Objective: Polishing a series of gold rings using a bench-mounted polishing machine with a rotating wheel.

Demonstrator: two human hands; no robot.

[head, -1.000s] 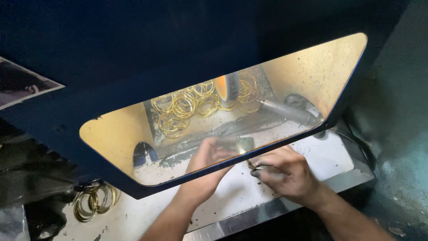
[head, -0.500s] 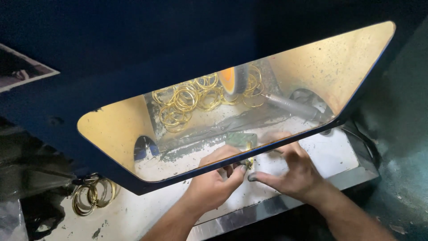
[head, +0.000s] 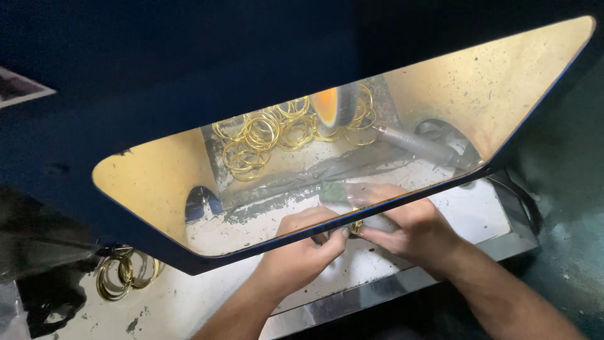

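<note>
Hands meet under the edge of a dark blue guard (head: 189, 82) with a clear window. Left hand (head: 302, 255) and right hand (head: 415, 230) both pinch one small gold ring (head: 357, 226) between fingertips, each grip pressed together on it, just above the white tabletop (head: 207, 296). Behind the window, a pile of rings (head: 264, 135) lies beside an orange wheel (head: 327, 107) and a grey shaft (head: 412, 141). More rings (head: 123, 274) sit at the left on the tabletop.
</note>
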